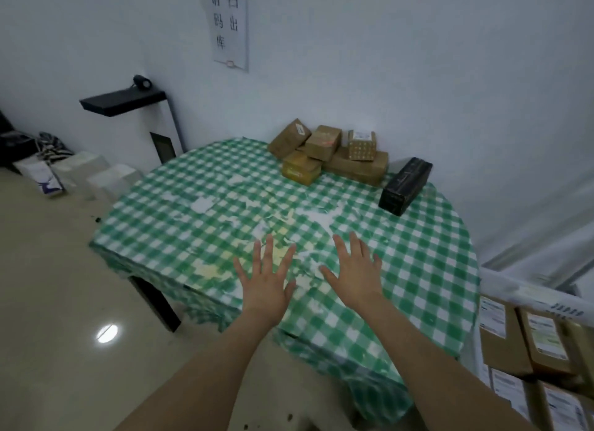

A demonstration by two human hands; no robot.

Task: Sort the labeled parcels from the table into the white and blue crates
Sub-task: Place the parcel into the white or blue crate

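Several brown cardboard parcels (324, 143) lie piled at the far edge of the table (180, 225), which wears a green-and-white checked cloth. A yellow box (300, 168) sits at the front of the pile and a long black box (405, 185) lies to its right. My left hand (266, 279) and my right hand (355, 270) hover flat over the near middle of the cloth, fingers spread, holding nothing. At the lower right, a white crate (501, 286) holds labeled brown parcels (543, 337). No blue crate is in view.
White boxes (106, 176) line the floor along the left wall. A white stand with a black top (125, 101) is by the table's far left corner. A paper notice (229, 25) hangs on the wall. Glossy beige floor lies to the left.
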